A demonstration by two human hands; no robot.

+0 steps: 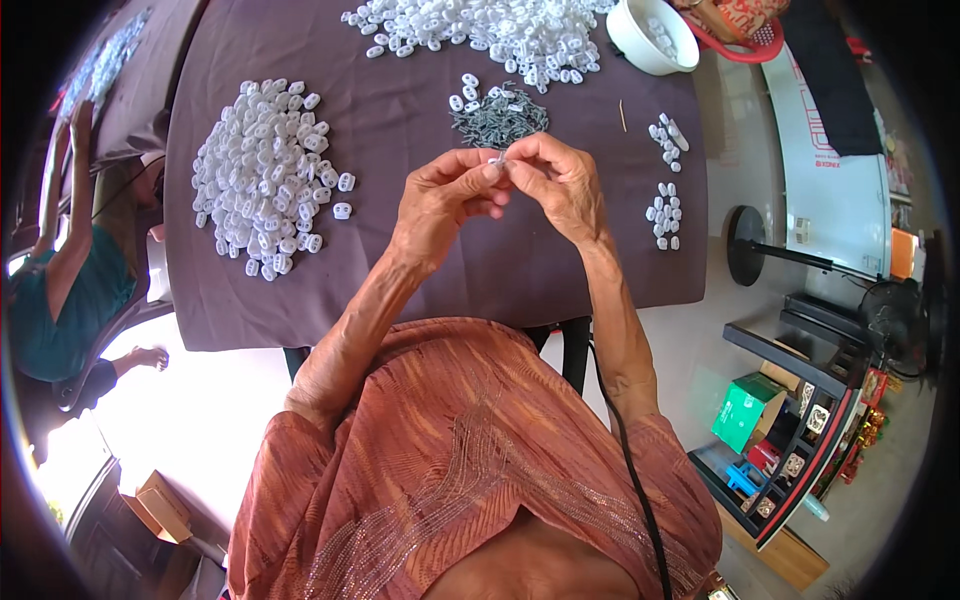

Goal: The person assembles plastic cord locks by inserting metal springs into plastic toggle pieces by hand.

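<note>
Close together over the table's middle, my left hand (pixel 440 200) and my right hand (pixel 562 190) meet at the fingertips. Between them is a small white plastic piece (pixel 497 161), pinched by the thumb and forefinger of each hand. Fingers cover most of it, and whether a pin is in it I cannot make out. Just beyond my fingertips lies a heap of short dark grey pins (pixel 510 117), with a few white pieces at its left edge. Left of my hands spreads a large pile of white two-holed plastic pieces (pixel 262 180).
A bigger pile of white pieces (pixel 500 35) covers the table's far side, beside a white tub (pixel 650 45) and a red basket (pixel 765 45). Two small clusters of white pieces (pixel 663 215) lie at the right of the brown tablecloth (pixel 420 300). Another person (pixel 75 270) sits at far left.
</note>
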